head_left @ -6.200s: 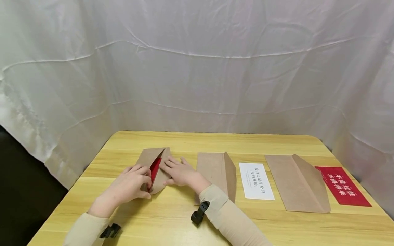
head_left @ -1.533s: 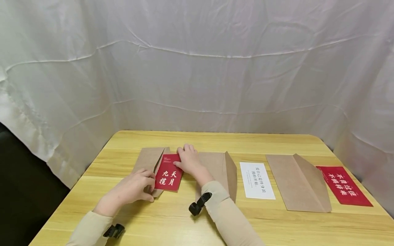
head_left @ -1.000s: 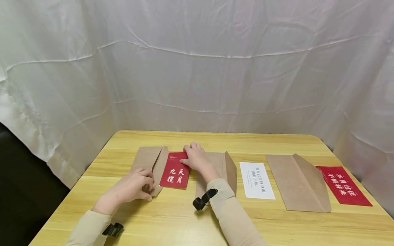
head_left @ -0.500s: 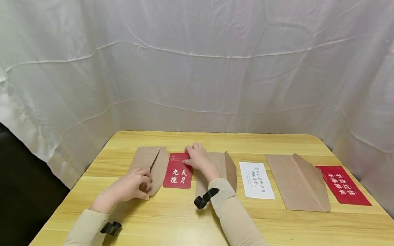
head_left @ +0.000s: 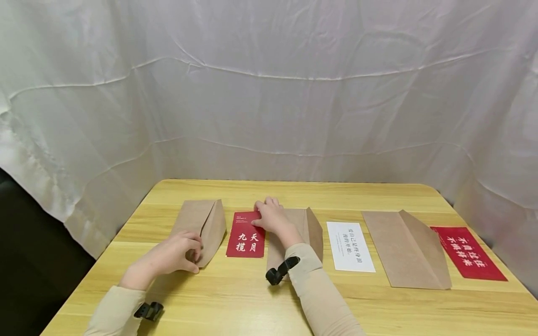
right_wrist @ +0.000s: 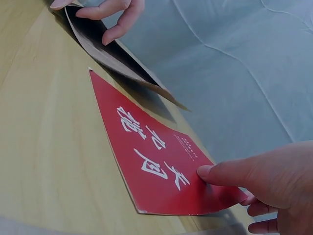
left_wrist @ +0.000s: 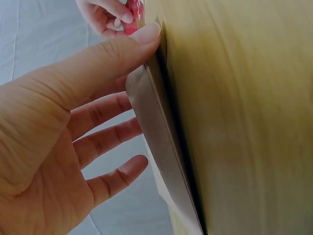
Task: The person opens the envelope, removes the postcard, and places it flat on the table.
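Observation:
My left hand [head_left: 170, 256] pinches the near edge of a brown envelope [head_left: 190, 215] at the left of the table. In the left wrist view its thumb presses the envelope's edge [left_wrist: 156, 127], the other fingers spread behind. The envelope's mouth gapes, its flap toward the right. Just right of it, a red card [head_left: 245, 238] with white writing is in my right hand [head_left: 272, 218]. The right wrist view shows the thumb on top of the red card [right_wrist: 142, 161] near a corner, fingers beneath, and the card slightly bent.
A second envelope [head_left: 275, 261] lies partly under my right forearm. Farther right are a white card [head_left: 350, 246], a third envelope [head_left: 409, 256] and another red card [head_left: 472, 254], partly covered by that envelope's flap. A pale curtain [head_left: 269, 112] hangs behind the wooden table [head_left: 222, 303].
The red card, earlier inside the left envelope, has come out to the right with my right hand. My left hand and the envelope have shifted left.

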The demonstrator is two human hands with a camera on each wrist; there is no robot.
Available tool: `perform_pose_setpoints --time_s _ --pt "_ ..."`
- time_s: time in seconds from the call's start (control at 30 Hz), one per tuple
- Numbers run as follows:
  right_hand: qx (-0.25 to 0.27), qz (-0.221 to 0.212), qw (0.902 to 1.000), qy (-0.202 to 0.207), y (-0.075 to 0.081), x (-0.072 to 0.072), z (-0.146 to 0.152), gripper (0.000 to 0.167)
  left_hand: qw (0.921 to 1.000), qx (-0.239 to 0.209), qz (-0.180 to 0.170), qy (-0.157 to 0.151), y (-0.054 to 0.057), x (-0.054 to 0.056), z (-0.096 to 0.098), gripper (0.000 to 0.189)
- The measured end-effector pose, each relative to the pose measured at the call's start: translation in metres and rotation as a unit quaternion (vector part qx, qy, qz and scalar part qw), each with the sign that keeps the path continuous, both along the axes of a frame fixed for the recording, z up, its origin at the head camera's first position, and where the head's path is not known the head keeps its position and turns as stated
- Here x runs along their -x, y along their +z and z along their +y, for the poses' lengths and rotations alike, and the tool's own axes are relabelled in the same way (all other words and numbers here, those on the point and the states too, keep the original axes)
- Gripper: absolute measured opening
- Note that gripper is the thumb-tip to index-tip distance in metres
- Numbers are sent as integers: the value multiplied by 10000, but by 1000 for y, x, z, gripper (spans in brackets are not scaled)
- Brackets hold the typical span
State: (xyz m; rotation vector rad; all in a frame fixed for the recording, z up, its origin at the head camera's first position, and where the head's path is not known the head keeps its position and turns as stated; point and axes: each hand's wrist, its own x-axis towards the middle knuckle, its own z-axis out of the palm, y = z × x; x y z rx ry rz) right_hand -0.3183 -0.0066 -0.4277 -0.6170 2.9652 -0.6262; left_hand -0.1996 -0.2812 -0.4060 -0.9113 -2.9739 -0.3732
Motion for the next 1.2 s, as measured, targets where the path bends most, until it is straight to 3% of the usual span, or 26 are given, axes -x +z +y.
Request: perform_pose_setpoints --time_s 0.9,1.07,1.2 --pt "-474 -21 9989 -10 -4 2 -1 37 9989 -134 -438 -77 -1 4 2 26" --pt "-522 24 9986 4 -3 1 -1 37 9977 -169 -658 -75 2 5 1 23" --pt "-406 71 9992 14 1 2 -3 41 9977 -206 -626 -139 5 6 -1 19"
